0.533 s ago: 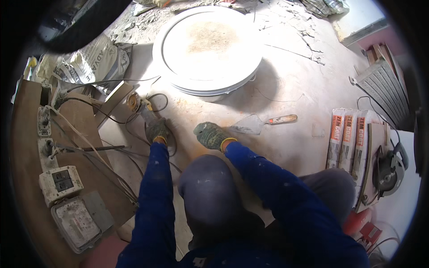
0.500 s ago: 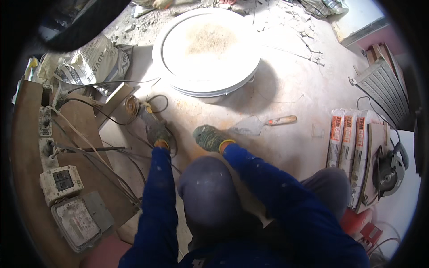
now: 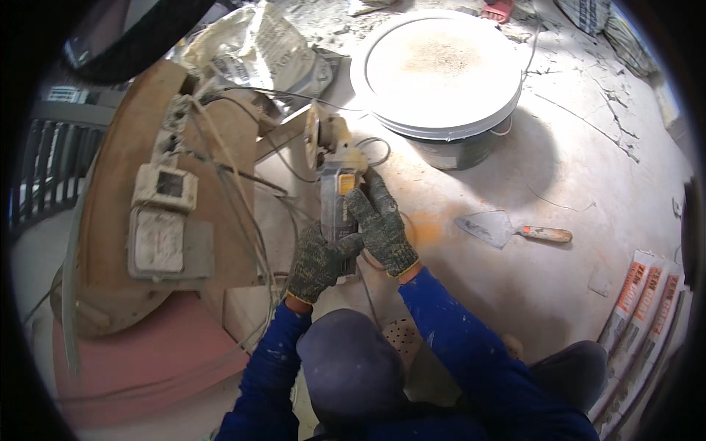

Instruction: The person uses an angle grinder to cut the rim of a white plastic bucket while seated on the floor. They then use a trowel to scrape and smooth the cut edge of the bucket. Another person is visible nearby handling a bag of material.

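Observation:
An angle grinder [image 3: 329, 202] with a grey body and a yellow patch is held up in front of my knee, its round disc [image 3: 313, 136] pointing away from me. Gloved in green-grey knit, my left hand [image 3: 318, 263] wraps the lower end of the body. My right hand [image 3: 382, 224], in a matching glove, closes on the tool's right side, higher up near its head. Both gloves hide parts of the body. Beyond my right hand a trowel [image 3: 485, 226] with a wooden handle lies on the floor.
A large lidded bucket [image 3: 457, 151] stands ahead, dust on its white lid. A brown board [image 3: 110, 242] with sockets, a switch box [image 3: 163, 187] and tangled cables is at left. Crumpled sacks [image 3: 283, 55] lie behind it. Several long packs [image 3: 647, 301] lie at right.
Both hands have taken hold of the grinder, lifted off the floor and turned upright. My right hand came left to join the left one. The view has swung toward the left.

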Action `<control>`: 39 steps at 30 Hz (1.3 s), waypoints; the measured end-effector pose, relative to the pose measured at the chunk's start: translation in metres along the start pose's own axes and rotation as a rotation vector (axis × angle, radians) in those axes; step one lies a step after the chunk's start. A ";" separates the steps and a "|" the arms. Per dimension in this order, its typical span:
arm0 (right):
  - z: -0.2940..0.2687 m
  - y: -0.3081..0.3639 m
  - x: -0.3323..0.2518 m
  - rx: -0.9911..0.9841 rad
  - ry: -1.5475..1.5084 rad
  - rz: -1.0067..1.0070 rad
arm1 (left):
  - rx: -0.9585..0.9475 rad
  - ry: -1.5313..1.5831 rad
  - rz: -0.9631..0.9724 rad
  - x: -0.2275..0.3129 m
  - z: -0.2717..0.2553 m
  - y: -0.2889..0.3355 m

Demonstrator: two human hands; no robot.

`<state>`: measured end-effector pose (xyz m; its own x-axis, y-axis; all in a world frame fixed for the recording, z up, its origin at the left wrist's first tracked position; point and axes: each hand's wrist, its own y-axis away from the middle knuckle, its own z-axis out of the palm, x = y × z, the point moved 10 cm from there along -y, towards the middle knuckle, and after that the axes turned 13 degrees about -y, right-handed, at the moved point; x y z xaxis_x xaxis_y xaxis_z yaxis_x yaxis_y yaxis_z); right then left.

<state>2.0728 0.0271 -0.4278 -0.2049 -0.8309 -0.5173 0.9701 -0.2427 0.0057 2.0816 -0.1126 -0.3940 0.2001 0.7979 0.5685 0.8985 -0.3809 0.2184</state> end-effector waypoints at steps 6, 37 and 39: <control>0.015 0.013 -0.008 0.093 0.058 0.038 | -0.106 -0.247 0.187 0.072 -0.022 0.022; -0.078 0.092 -0.060 0.410 -0.327 -0.038 | -0.146 -0.437 0.287 0.165 0.049 0.057; -0.078 0.087 -0.065 0.392 -0.353 -0.076 | -0.142 -0.496 0.303 0.168 0.049 0.053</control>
<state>2.1810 0.0993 -0.4607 -0.3697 -0.9052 -0.2095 0.8430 -0.4216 0.3340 2.1817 0.0241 -0.3262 0.6285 0.7539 0.1912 0.7186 -0.6569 0.2282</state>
